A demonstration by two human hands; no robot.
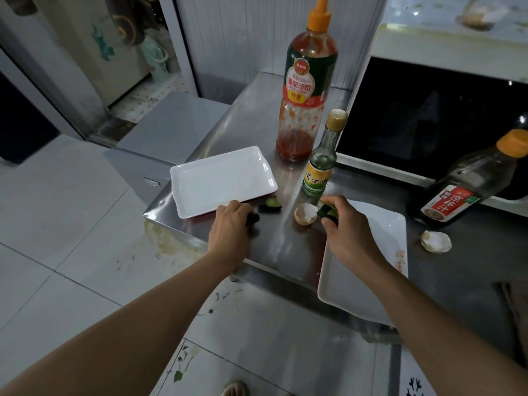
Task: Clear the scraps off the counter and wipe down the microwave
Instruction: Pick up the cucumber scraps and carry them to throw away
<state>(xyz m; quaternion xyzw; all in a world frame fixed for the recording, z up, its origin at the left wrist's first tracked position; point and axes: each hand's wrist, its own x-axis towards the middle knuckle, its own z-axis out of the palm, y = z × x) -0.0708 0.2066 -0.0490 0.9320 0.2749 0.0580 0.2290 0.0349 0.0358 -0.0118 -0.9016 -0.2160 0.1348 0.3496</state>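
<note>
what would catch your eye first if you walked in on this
The tall ketchup bottle with its orange cap stands out at the back of the steel counter, beside the microwave. Nearer, the left hand and the right hand each hold a dark green scrap, with a broken eggshell lying between them. A white tray sits just behind the left hand.

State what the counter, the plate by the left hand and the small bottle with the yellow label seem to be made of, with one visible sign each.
Counter: likely stainless steel, brushed grey, with streaky reflections and a folded edge.
Plate: glossy white, ceramic or melamine; the look cannot settle which.
Small bottle: clear greenish glass, see-through with sharp highlights.
</note>
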